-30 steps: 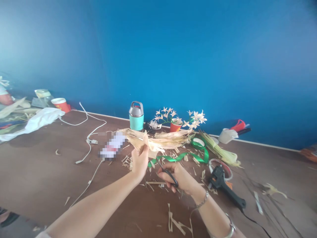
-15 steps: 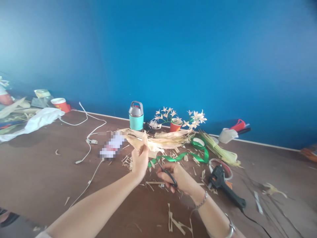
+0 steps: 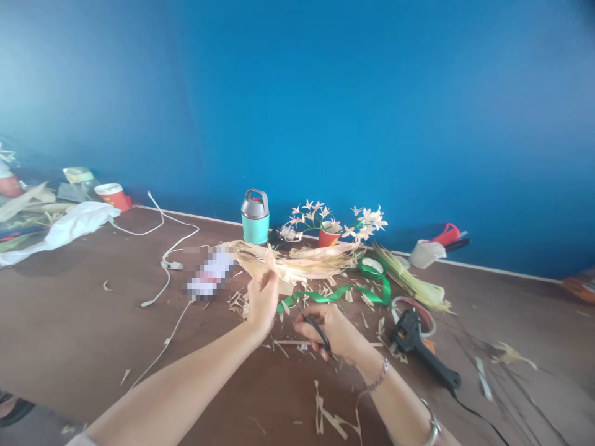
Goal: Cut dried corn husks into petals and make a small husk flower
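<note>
**Husk piece pinched in left hand, scissors in right**

Husk piece (image 3: 270, 259): held raised just above the worktop (image 3: 83, 328), about midway along it and nearer the far edge than the near one. It is backed by a loose husk pile (image 3: 320, 260) lying toward the far edge.

Left hand (image 3: 263, 300): the grip is closed on the lower end of the husk piece, thumb against fingers, and the free end stands up and fans outward.

Right hand (image 3: 343, 334): the grip is closed through the handles of the scissors (image 3: 312, 323). The blades are pointed up toward the husk piece. Whether the blades are parted or meeting cannot be told.

Handling, as judged: the material is taken to be dry, very light and papery. It is stiff along the grain but is expected to split readily lengthwise. A tear or crumple is likely under a hard squeeze, and the piece is best taken low, close to the cut line, with flat finger pressure. Slipping is not expected, since the surface looks matt and ribbed.

Surroundings: a green ribbon (image 3: 346, 291) is laid between the pile and the right hand. A black glue gun (image 3: 421, 347) lies toward the right edge. Husk scraps (image 3: 331, 420) are scattered near the near edge. A teal container (image 3: 255, 218) and a red cup of pale flowers (image 3: 331, 234) stand at the far edge.
</note>
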`<state>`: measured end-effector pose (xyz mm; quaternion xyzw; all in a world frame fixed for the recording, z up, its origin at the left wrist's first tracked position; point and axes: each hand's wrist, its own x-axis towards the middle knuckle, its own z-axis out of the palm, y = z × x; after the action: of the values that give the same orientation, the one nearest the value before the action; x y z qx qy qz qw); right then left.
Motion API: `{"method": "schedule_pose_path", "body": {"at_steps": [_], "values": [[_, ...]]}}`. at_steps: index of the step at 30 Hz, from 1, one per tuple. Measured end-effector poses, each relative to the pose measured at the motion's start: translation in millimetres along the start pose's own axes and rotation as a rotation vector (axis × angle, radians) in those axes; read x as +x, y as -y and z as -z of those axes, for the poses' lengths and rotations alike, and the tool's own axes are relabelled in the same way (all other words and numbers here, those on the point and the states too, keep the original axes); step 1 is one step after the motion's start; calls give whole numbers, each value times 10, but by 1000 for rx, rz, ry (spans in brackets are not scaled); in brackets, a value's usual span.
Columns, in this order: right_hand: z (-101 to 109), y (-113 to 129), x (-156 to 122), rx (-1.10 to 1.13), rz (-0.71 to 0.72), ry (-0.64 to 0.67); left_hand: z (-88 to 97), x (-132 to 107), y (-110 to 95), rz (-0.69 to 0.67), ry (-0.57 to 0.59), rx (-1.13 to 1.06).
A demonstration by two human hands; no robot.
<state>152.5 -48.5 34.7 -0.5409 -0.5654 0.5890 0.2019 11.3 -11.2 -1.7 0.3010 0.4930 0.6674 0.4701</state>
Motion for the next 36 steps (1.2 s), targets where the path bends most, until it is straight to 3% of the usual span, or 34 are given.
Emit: {"method": "schedule_pose_path", "body": {"at_steps": [9, 16, 20, 25, 29, 32, 36], "values": [[3, -69, 23, 23, 29, -17, -72, 8, -50, 65, 103, -218], [39, -70, 23, -4, 38, -16, -56, 84, -59, 154, 61, -308], [95, -107, 41, 109, 30, -33, -43, 125, -108, 164, 97, -339], [102, -140, 91, 468, 214, -158, -61, 40, -147, 243, 211, -323], [34, -146, 112, 530, 372, -250, -93, -95, -159, 313, 296, -264], [-9, -140, 106, 557, 384, -260, -103, -150, -156, 351, 415, -165], [-28, -106, 89, 560, 384, -232, -97, -142, -134, 365, 371, -122]]}}
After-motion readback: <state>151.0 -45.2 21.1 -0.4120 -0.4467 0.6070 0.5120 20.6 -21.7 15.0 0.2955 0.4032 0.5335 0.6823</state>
